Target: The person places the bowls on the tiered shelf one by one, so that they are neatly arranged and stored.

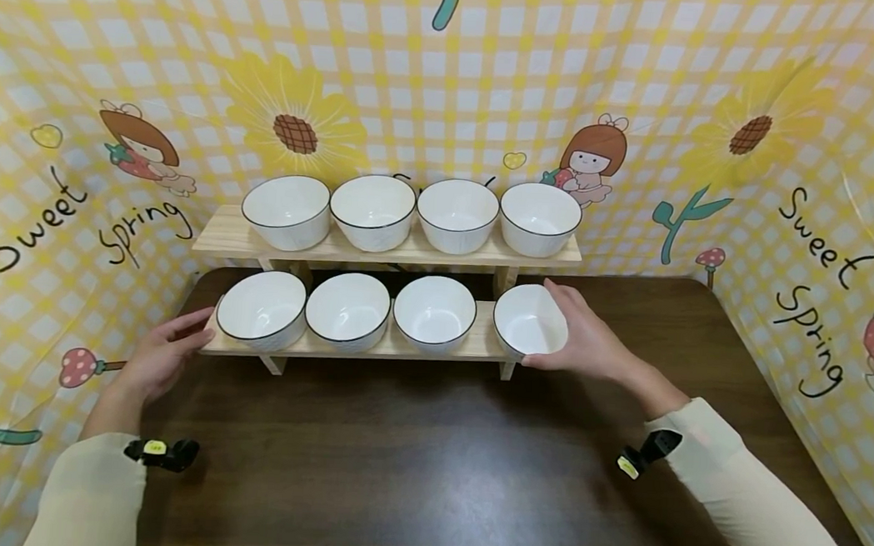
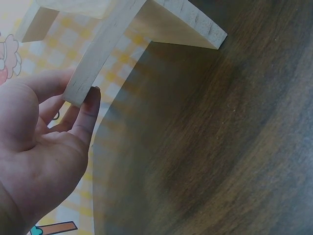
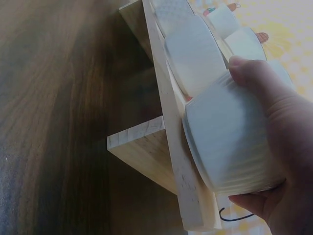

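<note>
A two-tier wooden shelf (image 1: 482, 334) carries a row of white bowls with dark rims on each tier. At the right end of the lower tier, my right hand (image 1: 594, 341) grips a white bowl (image 1: 527, 320), thumb on its near side and fingers round the far side. The right wrist view shows the ribbed outside of this bowl (image 3: 230, 142) close over the board; whether its base touches the wood is hard to tell. My left hand (image 1: 157, 360) holds the left end of the lower board (image 2: 100, 56) between thumb and fingers.
Several more white bowls (image 1: 435, 310) stand side by side on the lower tier, and others (image 1: 458, 216) on the upper tier behind. The shelf stands on a dark wooden table (image 1: 396, 454). A yellow checked cloth (image 1: 479, 75) hangs behind and at both sides.
</note>
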Motion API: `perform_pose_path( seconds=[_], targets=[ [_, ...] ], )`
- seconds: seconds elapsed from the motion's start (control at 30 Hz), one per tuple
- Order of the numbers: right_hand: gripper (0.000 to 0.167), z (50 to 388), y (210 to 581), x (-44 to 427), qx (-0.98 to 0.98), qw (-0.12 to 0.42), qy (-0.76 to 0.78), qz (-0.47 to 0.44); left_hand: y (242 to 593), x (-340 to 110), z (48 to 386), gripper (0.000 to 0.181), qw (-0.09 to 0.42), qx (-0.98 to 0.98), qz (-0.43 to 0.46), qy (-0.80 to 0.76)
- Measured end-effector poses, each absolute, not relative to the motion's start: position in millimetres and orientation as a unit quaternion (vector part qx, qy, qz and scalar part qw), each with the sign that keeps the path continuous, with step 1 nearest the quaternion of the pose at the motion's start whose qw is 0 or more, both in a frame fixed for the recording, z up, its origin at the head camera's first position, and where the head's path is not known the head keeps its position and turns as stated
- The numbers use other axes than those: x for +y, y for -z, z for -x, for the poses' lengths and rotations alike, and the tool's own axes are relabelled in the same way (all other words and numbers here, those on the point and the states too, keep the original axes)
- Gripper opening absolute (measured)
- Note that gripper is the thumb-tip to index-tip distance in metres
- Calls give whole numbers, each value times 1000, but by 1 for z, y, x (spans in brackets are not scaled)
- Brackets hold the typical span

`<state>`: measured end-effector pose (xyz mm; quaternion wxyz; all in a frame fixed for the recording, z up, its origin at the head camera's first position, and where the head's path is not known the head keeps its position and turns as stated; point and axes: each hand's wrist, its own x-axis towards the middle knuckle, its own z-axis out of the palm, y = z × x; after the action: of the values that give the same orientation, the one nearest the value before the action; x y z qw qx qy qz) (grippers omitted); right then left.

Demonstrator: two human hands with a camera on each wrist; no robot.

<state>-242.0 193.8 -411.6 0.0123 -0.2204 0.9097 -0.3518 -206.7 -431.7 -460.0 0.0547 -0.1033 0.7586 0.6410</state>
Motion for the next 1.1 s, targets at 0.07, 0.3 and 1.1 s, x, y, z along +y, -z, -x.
perform_pose_path(
  seconds=[0.07,0.3,1.1],
  targets=[
    [124,242,412,192,910,15,352,219,460,-431,206,70,54,758,101,-642],
    [121,244,414,188,909,14,356,218,459,-431,206,71,56,760,106,-639],
    [121,255,419,178,905,0,371,210,461,-430,206,68,51,759,108,-640]
  ],
)
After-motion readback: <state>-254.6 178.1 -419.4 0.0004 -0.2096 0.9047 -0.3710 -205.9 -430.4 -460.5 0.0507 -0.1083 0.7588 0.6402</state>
